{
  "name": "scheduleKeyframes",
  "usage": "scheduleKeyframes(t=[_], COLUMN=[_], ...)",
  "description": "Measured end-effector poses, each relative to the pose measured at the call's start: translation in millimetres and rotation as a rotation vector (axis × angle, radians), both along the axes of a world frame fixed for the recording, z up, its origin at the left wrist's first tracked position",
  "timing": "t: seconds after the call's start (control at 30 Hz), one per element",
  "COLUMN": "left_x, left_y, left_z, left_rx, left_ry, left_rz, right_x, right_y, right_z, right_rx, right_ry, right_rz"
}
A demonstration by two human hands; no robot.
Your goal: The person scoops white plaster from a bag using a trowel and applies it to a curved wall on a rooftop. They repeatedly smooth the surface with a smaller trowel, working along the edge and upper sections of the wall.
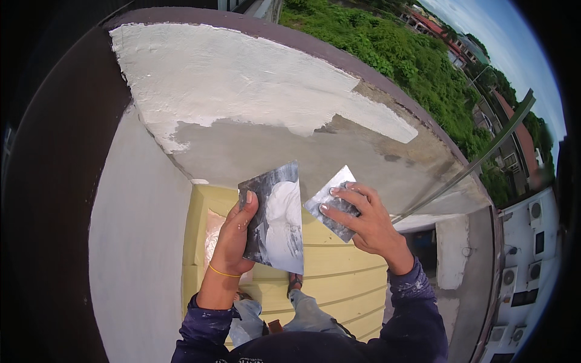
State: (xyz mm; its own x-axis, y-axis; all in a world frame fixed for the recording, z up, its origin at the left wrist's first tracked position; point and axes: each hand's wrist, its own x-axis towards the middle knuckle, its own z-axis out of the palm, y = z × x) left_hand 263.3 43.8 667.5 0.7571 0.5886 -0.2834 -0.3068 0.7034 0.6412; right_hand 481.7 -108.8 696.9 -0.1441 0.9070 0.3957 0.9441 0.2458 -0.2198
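My left hand [235, 230] grips a dark metal plate [257, 239] carrying a thick blob of white paste [282, 221] on its face, with my thumb along the near side. Just to the right, my right hand [366, 221] holds a smaller square metal blade [333, 218] smeared white, fingertips pressed on its top face. The two tools are apart. Beyond them stands a wall partly coated in rough white [236, 72], with bare grey and stained plaster lower down.
I stand on a yellow ribbed surface [339, 284] with a pinkish sheet [213, 230] at left. A pale side wall [130, 230] borders the left; a long metal strip [496, 136] slants at right. Beyond are greenery [351, 30], houses and a building with air-conditioner units [534, 210].
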Motion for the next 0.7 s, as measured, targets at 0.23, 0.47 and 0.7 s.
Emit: scheduleKeyframes(t=[0.23,0.47,0.7], left_x=[11.9,16.9,4.7], left_y=[-7.1,-10.3,20.5], left_z=[17.1,29.7,21.3], left_rx=[0.412,0.559,0.476], left_ry=[0.168,0.26,0.097], left_rz=[0.204,0.277,0.659], right_x=[-5.8,-12.7,21.4], right_y=[-1.7,8.9,9.2], right_z=[58.7,90.6,25.8], right_rx=[-0.147,-0.054,-0.221], right_ry=[-0.226,-0.376,-0.103], right_rz=[0.161,0.173,0.079])
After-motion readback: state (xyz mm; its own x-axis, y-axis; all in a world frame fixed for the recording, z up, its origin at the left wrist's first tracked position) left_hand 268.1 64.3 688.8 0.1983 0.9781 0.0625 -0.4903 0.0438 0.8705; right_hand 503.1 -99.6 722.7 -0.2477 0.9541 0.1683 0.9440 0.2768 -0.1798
